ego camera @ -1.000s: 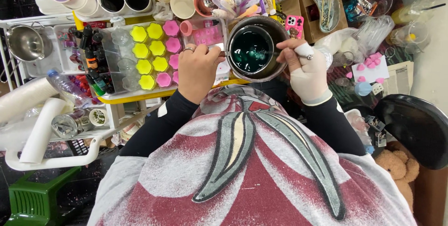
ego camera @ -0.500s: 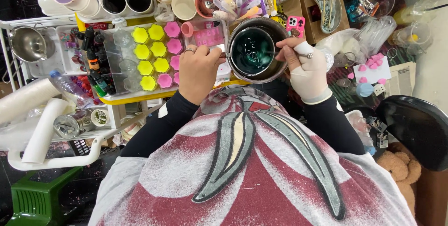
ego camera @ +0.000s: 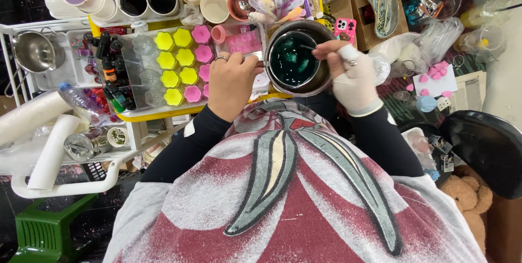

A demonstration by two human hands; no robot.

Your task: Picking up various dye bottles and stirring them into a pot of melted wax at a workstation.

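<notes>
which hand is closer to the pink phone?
Right. The right hand stirs just below the pink phone; the left hand holds the pot handle, across the pot.

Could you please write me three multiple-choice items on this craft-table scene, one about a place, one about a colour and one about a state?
1. Where do the yellow and pink flower moulds lie, as the picture shows them?
A. left of the metal pot
B. right of the metal pot
C. inside the metal pot

2. What colour is the liquid in the pot?
A. orange
B. dark green
C. white

3. What covers the right hand?
A. nothing
B. a black mitten
C. a pale glove

Answers:
1. A, since the moulds sit on the tray to the pot's left in the view.
2. B, since the pool inside looks dark green.
3. C, since a pale glove reaches its wrist, while the left hand is bare.
</notes>
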